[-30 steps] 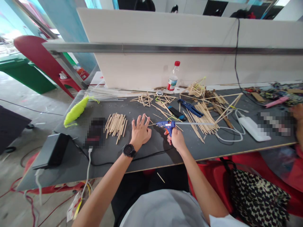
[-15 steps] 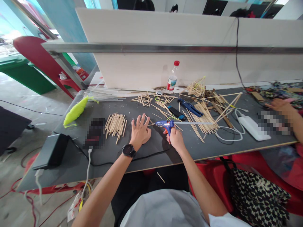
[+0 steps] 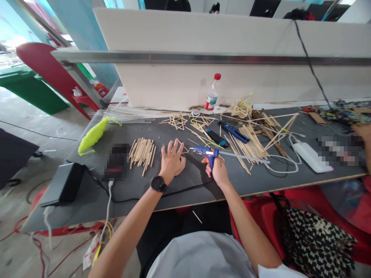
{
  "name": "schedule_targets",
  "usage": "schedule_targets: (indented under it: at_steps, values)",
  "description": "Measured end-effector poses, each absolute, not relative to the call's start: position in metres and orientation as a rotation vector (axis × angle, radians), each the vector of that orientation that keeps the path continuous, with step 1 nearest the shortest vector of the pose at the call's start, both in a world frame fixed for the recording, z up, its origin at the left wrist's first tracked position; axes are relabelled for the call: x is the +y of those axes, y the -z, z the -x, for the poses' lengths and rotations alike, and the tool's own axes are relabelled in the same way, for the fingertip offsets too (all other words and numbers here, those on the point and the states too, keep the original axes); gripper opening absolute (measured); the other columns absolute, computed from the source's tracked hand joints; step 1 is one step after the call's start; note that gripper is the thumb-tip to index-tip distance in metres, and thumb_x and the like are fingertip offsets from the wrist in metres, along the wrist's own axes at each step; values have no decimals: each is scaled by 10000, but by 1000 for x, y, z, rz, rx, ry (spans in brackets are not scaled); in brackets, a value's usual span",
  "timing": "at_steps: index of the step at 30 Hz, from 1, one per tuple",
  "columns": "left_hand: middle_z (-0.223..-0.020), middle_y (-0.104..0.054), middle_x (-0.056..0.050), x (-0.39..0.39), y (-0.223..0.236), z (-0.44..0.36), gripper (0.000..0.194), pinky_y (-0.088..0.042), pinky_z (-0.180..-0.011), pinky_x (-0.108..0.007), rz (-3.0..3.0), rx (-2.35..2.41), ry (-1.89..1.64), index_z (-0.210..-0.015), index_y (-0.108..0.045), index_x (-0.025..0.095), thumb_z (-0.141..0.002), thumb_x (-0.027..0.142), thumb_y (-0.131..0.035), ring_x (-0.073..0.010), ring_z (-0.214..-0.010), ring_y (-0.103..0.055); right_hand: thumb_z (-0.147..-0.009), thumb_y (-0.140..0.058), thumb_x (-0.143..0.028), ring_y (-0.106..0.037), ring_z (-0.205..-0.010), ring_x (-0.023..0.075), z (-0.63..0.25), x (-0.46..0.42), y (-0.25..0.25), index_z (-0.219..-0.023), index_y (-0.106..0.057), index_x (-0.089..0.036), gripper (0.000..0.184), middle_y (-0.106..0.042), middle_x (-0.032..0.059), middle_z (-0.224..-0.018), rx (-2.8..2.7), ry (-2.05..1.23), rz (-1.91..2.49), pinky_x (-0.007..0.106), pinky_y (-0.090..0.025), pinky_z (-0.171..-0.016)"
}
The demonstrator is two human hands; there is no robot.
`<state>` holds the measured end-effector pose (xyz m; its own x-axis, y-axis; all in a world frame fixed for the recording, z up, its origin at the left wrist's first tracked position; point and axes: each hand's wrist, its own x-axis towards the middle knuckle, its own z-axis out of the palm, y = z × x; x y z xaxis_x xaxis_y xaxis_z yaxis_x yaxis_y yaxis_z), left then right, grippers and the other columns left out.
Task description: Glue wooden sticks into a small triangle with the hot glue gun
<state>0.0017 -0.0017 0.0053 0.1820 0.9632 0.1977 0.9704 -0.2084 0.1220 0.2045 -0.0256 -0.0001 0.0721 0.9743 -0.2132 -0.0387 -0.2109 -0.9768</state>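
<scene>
2 thin sticks (image 3: 184, 147) meet beside the left hand (image 3: 173, 162), which stays flat, fingers spread, grasping nothing; just right, the glue gun (image 3: 209, 152), gripped in the right hand (image 3: 219, 173), has shifted rightward, its tip seemingly off them.

I can't tell from here how far the thin sticks (image 3: 186, 149) run beneath the left hand (image 3: 171, 162), and the right hand (image 3: 218, 170) covers part of the glue gun (image 3: 211, 153) at its grip. A dark device (image 3: 116, 163) and a mottled thing (image 3: 339, 150) on the worktop (image 3: 191, 175) are blurred into blocks, the bottle (image 3: 212, 96) has lettering too small to read, and a co-worker's hand (image 3: 363, 133) is cut off at the right edge
</scene>
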Motion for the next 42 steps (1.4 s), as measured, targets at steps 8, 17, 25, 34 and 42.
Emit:
schedule_targets:
  at_steps: [8,17,25,34,42]
  values:
    - [-1677,-319,-89,-2,-6,-2,648,-221,-1210,-623,2385,-1961,358,-1559,-453,234,-913,238,-411,-338,-1528,-287,-941,-316,-491,-429,-352,128,-204,-29,-2,-824,-692,-144,524,-419,-47,-420,-1053,-1322,1389,239,-347,-353]
    - [-1678,-317,-91,-2,-7,-2,644,-226,-1209,-627,2400,-1967,360,-1556,-456,226,-914,239,-406,-336,-1532,-281,-952,-307,-511,-459,-358,135,-200,-22,-5,-800,-693,-158,544,-451,-36,-419,-1078,-1324,1490,236,-361,-354]
    - [-1681,-309,-93,-2,-7,-2,641,-222,-1209,-624,2392,-1963,351,-1559,-450,221,-920,244,-401,-335,-1532,-278,-966,-283,-594,-459,-358,132,-196,-27,-10,-794,-695,-148,631,-449,-29,-415,-1098,-1289,1536,227,-356,-349]
    - [-1681,-310,-89,-2,-8,-2,640,-228,-1209,-621,2387,-1971,332,-1558,-452,228,-921,248,-402,-336,-1531,-281,-964,-270,-607,-461,-349,127,-194,-25,-14,-779,-692,-146,651,-470,-16,-420,-1137,-1275,1577,223,-353,-347]
    - [-1683,-307,-90,-2,-7,-3,642,-230,-1210,-620,2380,-1968,327,-1558,-453,223,-917,238,-408,-339,-1529,-285,-955,-282,-697,-459,-344,127,-194,-24,-7,-751,-686,-166,698,-488,-3,-421,-1182,-1239,1596,228,-371,-354]
